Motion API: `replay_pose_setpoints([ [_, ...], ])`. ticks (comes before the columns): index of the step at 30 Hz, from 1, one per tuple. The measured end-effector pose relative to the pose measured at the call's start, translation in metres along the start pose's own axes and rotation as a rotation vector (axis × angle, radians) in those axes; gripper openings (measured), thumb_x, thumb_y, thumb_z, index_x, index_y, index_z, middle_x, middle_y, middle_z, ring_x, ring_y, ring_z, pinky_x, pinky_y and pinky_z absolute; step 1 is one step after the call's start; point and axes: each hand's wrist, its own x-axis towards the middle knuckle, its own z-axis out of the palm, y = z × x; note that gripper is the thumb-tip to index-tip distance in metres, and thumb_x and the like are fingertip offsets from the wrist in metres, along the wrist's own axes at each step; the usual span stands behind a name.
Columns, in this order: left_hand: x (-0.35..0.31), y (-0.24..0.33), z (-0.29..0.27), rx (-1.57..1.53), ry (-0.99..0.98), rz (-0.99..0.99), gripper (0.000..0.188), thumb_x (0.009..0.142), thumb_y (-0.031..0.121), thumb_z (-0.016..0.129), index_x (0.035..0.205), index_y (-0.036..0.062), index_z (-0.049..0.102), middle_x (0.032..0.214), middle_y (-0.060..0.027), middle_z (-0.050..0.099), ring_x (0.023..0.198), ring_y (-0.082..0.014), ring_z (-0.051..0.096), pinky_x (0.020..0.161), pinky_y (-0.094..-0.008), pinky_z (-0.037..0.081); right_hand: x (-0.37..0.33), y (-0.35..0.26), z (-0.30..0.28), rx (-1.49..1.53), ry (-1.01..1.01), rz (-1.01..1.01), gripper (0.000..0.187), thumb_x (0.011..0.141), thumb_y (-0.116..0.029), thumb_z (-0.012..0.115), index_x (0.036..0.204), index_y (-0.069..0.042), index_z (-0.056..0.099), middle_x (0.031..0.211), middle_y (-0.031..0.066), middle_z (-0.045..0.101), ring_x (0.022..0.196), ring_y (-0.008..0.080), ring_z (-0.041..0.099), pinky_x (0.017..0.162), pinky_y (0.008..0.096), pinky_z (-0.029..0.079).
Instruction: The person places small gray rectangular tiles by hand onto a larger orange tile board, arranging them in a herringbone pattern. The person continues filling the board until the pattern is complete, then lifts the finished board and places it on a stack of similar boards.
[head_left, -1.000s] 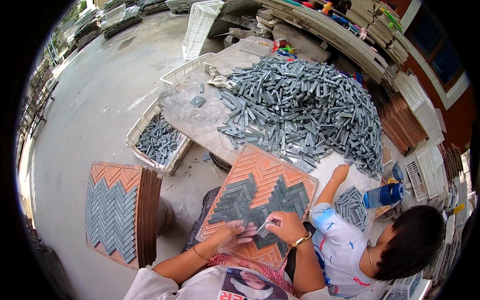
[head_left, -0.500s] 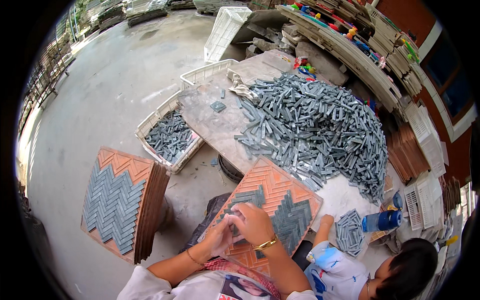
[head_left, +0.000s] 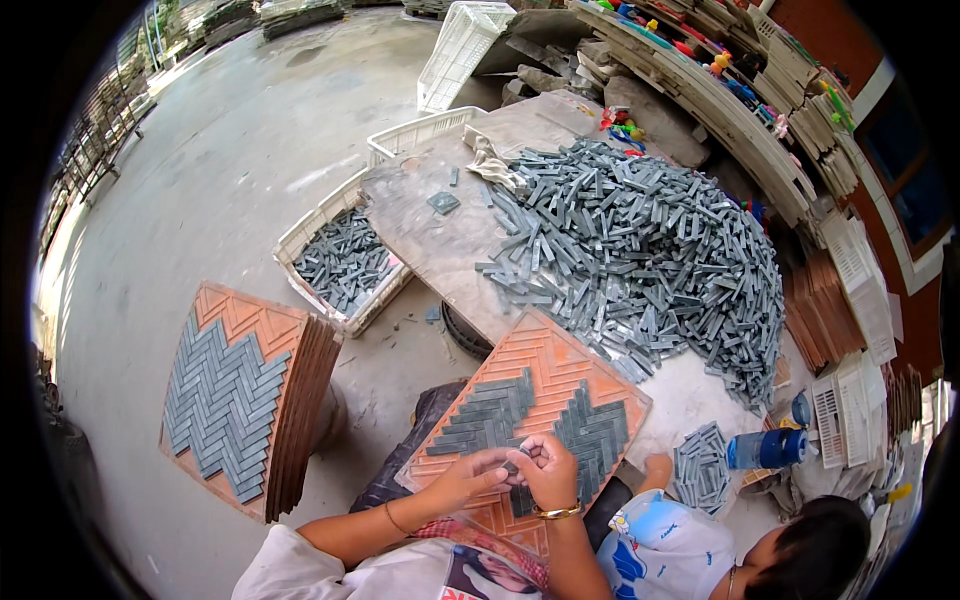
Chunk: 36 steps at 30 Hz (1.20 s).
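Note:
An orange grooved tray [head_left: 540,345] with a herringbone pattern lies in front of me, partly filled with grey stone strips [head_left: 590,430]. Above its lower middle my two hands meet at the fingertips. My right hand [head_left: 550,475], a gold bangle at its wrist, pinches a small grey stone strip [head_left: 514,465]. The fingers of my left hand [head_left: 480,476] close on the same strip from the other side. Fingers hide most of that piece. Beyond the tray, a large heap of loose grey strips [head_left: 640,250] covers much of the table [head_left: 420,215].
On the left stands a stack of orange trays [head_left: 310,410], its top one filled with strips. A white crate [head_left: 350,325] of strips sits beside the table. To my right, another person [head_left: 665,540] reaches toward a small strip pile [head_left: 702,465], near a blue bottle [head_left: 765,448].
My hands have moved right and slightly down over the tray, uncovering more laid strips on its left. The grey strip now shows between my fingertips.

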Motion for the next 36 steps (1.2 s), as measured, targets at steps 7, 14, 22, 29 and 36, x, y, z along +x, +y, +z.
replay_pose_setpoints([
  [7,0.000,-0.004,-0.004,0.192,0.174,0.020,0.017,0.087,0.018,0.060,0.091,0.0010,0.059,0.073,-0.0012,0.060,0.062,-0.0048,0.052,0.055,-0.0191,0.042,-0.007,-0.005,-0.011,0.044,-0.001,0.048,0.014,0.082,-0.010,0.065,0.079,0.001,0.056,0.064,0.0061,0.060,0.051,0.0076,0.055,0.045,0.0193,0.043],
  [14,-0.001,0.005,-0.010,0.300,0.257,0.020,0.020,0.087,0.020,0.060,0.087,0.0001,0.062,0.069,-0.0008,0.058,0.059,-0.0042,0.051,0.050,-0.0169,0.040,-0.017,0.001,-0.019,-0.062,-0.088,0.072,0.012,0.081,-0.010,0.064,0.076,0.000,0.060,0.064,0.0036,0.060,0.054,0.0070,0.056,0.049,0.0198,0.044],
  [22,0.000,0.002,-0.008,0.177,0.204,0.049,0.026,0.095,0.014,0.043,0.105,-0.0050,0.056,0.088,-0.0085,0.063,0.075,-0.0110,0.061,0.066,-0.0225,0.051,-0.023,0.016,-0.024,0.002,-0.001,0.044,0.008,0.082,-0.007,0.063,0.083,0.000,0.059,0.069,0.0032,0.061,0.060,0.0066,0.057,0.053,0.0192,0.046],
  [29,-0.001,-0.005,-0.005,0.161,0.149,0.035,0.032,0.096,0.016,0.039,0.116,-0.0068,0.050,0.104,-0.0150,0.060,0.092,-0.0183,0.061,0.077,-0.0271,0.052,-0.027,0.023,-0.021,0.177,0.058,-0.016,0.016,0.083,-0.005,0.062,0.096,0.002,0.056,0.077,0.0070,0.062,0.064,0.0093,0.059,0.056,0.0203,0.049],
  [36,-0.001,-0.011,-0.012,-0.069,0.080,-0.028,0.039,0.096,0.020,0.041,0.124,-0.0070,0.042,0.111,-0.0200,0.057,0.098,-0.0244,0.060,0.081,-0.0292,0.051,-0.023,0.018,-0.020,0.150,0.104,0.044,0.015,0.087,-0.008,0.058,0.094,0.005,0.058,0.077,0.0073,0.061,0.065,0.0114,0.060,0.056,0.0222,0.050],
])
